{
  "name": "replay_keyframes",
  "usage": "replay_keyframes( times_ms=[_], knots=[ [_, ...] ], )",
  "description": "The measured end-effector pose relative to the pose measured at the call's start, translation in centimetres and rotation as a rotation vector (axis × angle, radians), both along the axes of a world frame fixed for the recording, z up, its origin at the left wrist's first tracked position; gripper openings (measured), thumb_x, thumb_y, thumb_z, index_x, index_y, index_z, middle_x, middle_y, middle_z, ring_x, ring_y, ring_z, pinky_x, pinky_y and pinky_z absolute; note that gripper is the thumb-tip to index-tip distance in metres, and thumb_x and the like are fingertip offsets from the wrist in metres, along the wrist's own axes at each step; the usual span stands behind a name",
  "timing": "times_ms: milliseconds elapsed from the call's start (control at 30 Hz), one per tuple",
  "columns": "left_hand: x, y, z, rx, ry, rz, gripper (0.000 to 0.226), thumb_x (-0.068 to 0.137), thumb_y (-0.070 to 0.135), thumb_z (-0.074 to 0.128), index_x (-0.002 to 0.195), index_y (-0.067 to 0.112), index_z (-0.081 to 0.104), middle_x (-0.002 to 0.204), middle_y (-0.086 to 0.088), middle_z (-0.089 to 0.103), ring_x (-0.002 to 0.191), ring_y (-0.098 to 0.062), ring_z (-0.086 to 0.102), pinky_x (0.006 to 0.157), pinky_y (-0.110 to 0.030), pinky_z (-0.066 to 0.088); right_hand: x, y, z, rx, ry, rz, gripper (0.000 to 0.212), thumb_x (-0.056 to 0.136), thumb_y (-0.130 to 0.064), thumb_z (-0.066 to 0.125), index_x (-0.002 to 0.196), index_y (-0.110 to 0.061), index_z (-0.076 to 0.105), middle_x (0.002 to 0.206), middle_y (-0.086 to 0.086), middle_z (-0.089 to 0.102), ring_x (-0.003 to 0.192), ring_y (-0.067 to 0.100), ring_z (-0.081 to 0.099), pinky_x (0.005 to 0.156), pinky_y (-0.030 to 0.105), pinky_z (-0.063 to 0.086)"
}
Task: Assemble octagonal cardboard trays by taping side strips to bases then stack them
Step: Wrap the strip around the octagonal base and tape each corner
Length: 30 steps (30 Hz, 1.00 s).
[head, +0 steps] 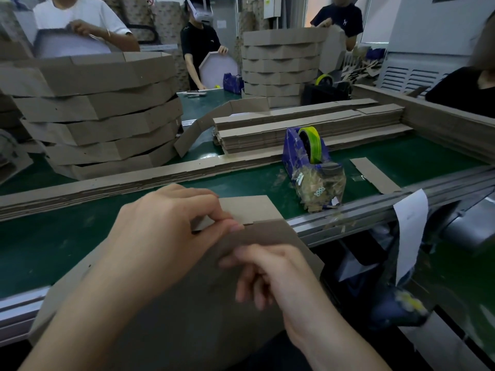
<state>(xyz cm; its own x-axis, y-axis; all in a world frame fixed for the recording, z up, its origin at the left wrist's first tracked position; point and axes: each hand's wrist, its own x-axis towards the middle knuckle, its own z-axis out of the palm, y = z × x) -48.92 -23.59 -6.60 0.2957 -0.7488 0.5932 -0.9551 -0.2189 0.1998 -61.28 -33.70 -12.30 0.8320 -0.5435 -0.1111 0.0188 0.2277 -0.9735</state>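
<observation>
A brown cardboard tray (187,303) leans against the table's near edge, tilted toward me. Its side strip (249,208) sticks up at the top right. My left hand (160,226) pinches the strip's upper edge between thumb and curled fingers. Just below, my right hand (270,271) lies on the tray's outer face, fingers curled and fingertips pressing near the seam. A blue tape dispenser (308,153) with a yellow-green roll stands on the green table to the right, its front crusted with tape scraps.
A tall stack of finished trays (101,113) rises at the left, another stack (281,68) at the back. Flat strip piles (294,127) lie across the middle; a long strip bundle (107,183) runs before my hands. Several people work around the table. A metal rail (375,212) edges it.
</observation>
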Motion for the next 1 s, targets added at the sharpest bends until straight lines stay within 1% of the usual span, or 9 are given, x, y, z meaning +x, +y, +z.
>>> replay_keyframes(
  times_ms=[100, 233, 367, 500, 600, 700, 767, 900, 1000],
  knots=[
    [0.4, 0.6, -0.1, 0.005, 0.05, 0.001, 0.036, 0.077, 0.059, 0.051, 0.072, 0.031, 0.073, 0.09, 0.018, 0.071, 0.083, -0.015, 0.067, 0.062, -0.042, 0.056, -0.1, 0.4, -0.9, -0.011, 0.001, -0.031, 0.028, 0.086, -0.025, 0.065, 0.07, -0.004, 0.075, 0.04, 0.004, 0.051, 0.03, 0.007, 0.04, 0.035, 0.015, 0.027],
    [0.6, 1.2, 0.0, 0.055, -0.011, 0.007, 0.033, 0.077, 0.058, 0.052, 0.082, 0.031, 0.071, 0.097, 0.02, 0.069, 0.088, -0.017, 0.067, 0.064, -0.044, 0.057, -0.8, -1.1, -1.4, -0.234, -0.286, -0.369, 0.028, 0.08, -0.038, 0.062, 0.068, -0.017, 0.075, 0.044, 0.001, 0.05, 0.039, 0.009, 0.044, 0.04, 0.016, 0.034],
    [0.8, 1.9, 0.0, 0.177, -0.168, 0.063, 0.045, 0.077, 0.062, 0.046, 0.102, 0.032, 0.069, 0.105, 0.015, 0.066, 0.093, -0.017, 0.065, 0.06, -0.037, 0.057, -0.6, -3.6, -1.0, -0.664, -0.322, -0.55, 0.016, 0.087, -0.034, 0.056, 0.097, -0.035, 0.069, 0.087, -0.01, 0.068, 0.085, 0.008, 0.063, 0.073, 0.017, 0.046],
    [0.9, 2.5, -0.1, 0.278, -0.274, 0.083, 0.057, 0.067, 0.055, 0.076, 0.117, 0.03, 0.065, 0.109, 0.01, 0.062, 0.095, -0.017, 0.06, 0.058, -0.032, 0.05, 0.6, -5.6, -0.8, -0.709, -0.032, -0.237, 0.029, 0.097, -0.034, 0.052, 0.126, -0.034, 0.057, 0.126, -0.019, 0.059, 0.12, -0.004, 0.05, 0.105, 0.027, 0.04],
    [0.9, 3.0, 0.6, 0.341, -0.239, 0.079, 0.064, 0.058, 0.058, 0.076, 0.114, 0.032, 0.062, 0.107, 0.011, 0.06, 0.092, -0.016, 0.058, 0.057, -0.029, 0.047, 0.9, -5.2, -0.8, -0.607, -0.028, -0.083, 0.031, 0.096, -0.047, 0.042, 0.118, -0.036, 0.061, 0.116, -0.021, 0.064, 0.112, -0.008, 0.054, 0.096, 0.022, 0.043],
    [-0.3, 2.3, 1.7, 0.295, -0.252, 0.122, 0.048, 0.069, 0.072, 0.048, 0.092, 0.032, 0.06, 0.087, 0.011, 0.062, 0.069, -0.019, 0.064, 0.049, -0.014, 0.026, 1.0, -4.2, -0.8, -0.629, -0.051, -0.036, 0.037, 0.091, -0.056, 0.035, 0.11, -0.036, 0.061, 0.104, -0.02, 0.066, 0.101, -0.004, 0.059, 0.085, 0.024, 0.047],
    [-1.4, 1.4, 2.1, 0.255, -0.264, 0.125, 0.052, 0.073, 0.076, 0.042, 0.094, 0.033, 0.06, 0.085, 0.013, 0.065, 0.068, -0.017, 0.064, 0.048, -0.013, 0.02, 0.8, -3.9, -0.5, -0.674, -0.082, 0.01, 0.037, 0.091, -0.06, 0.036, 0.108, -0.036, 0.059, 0.1, -0.02, 0.065, 0.097, -0.001, 0.06, 0.082, 0.022, 0.047],
    [-1.9, 1.6, 1.9, 0.202, -0.196, 0.041, 0.048, 0.078, 0.073, 0.04, 0.112, 0.047, 0.06, 0.099, 0.021, 0.063, 0.086, -0.012, 0.065, 0.044, -0.024, 0.044, -0.1, -5.9, 0.5, -0.621, -0.019, 0.132, 0.038, 0.092, -0.053, 0.042, 0.103, -0.026, 0.067, 0.1, -0.008, 0.069, 0.1, 0.008, 0.063, 0.095, 0.032, 0.045],
    [-1.1, 2.8, 1.6, 0.107, -0.079, -0.006, 0.048, 0.078, 0.072, 0.046, 0.12, 0.049, 0.056, 0.108, 0.023, 0.06, 0.098, -0.011, 0.062, 0.062, -0.043, 0.055, -0.9, -7.8, 1.1, -0.624, 0.137, 0.262, 0.04, 0.094, -0.051, 0.048, 0.096, -0.018, 0.07, 0.099, -0.001, 0.07, 0.101, 0.015, 0.063, 0.1, 0.041, 0.043]
  ],
)
